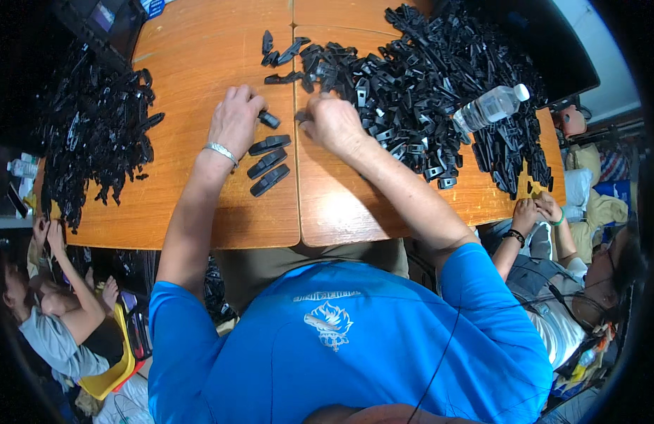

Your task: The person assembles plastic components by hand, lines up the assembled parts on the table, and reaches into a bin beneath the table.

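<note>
Fingers on black plastic clip

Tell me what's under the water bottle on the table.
The clear water bottle lies on its side on top of the big heap of black plastic parts. The wooden table directly beneath it is hidden by that heap.

A clear plastic water bottle with a white cap lies on its side atop the black parts at the table's right; its label looks pale and see-through. At the far left corner, a dark screen sits beside a blue-and-white label.
</note>
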A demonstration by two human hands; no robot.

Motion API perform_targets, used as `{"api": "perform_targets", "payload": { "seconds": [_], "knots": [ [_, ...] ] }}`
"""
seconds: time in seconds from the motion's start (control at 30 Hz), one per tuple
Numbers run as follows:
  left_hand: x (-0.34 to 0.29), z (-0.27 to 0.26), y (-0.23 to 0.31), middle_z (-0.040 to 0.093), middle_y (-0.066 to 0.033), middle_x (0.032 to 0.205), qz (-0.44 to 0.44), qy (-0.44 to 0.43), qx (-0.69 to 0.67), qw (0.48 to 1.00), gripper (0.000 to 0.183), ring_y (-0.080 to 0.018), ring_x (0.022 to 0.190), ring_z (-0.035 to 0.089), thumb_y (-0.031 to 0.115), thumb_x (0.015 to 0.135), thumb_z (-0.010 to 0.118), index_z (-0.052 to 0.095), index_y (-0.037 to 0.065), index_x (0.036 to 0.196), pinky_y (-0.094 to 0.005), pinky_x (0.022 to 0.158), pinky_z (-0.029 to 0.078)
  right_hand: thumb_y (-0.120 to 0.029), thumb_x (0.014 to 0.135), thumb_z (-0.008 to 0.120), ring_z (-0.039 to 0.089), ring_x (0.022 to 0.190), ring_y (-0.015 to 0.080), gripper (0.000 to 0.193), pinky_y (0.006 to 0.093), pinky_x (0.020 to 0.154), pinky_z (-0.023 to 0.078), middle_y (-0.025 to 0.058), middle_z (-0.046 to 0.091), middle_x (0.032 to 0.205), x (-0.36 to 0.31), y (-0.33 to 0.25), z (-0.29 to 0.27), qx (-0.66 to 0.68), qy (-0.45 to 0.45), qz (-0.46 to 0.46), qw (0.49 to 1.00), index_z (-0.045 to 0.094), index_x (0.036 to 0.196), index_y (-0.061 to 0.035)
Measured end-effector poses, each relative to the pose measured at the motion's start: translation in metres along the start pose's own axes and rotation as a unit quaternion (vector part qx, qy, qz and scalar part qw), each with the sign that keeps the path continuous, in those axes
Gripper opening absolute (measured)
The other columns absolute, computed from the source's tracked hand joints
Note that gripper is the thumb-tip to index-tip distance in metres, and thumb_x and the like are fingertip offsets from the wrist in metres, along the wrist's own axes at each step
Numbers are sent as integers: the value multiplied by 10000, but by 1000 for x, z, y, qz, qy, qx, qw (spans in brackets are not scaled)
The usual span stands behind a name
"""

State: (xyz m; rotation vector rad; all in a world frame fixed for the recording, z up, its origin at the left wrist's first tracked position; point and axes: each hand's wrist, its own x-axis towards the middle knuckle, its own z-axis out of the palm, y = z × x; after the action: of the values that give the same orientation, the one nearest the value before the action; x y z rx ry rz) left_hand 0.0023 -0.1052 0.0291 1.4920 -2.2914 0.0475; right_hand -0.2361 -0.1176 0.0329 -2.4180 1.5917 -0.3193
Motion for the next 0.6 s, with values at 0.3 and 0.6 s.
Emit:
{"api": "perform_targets", "payload": {
  "seconds": [0.3,0.6],
  "knots": [
    [-29,4,-7,686,-107,1011,-102,24,-159,982,221,-321,1024,654,128,857,863,770,48,1041,-428,905,537,-203,835,897,739,951,389,294,481,834,601,160,706,1080,9,-15,7,137,88,-66,984,815,1083,-67],
    [-34,15,-10,653,-104,939,-130,45,-212,967,186,-264,895,656,97,853,864,781,21,1002,-380,801,541,-132,783,921,735,926,334,297,432,799,599,110,703,1029,22,-9,7,86,64,-137,985,826,1057,-67]
  ]
}}
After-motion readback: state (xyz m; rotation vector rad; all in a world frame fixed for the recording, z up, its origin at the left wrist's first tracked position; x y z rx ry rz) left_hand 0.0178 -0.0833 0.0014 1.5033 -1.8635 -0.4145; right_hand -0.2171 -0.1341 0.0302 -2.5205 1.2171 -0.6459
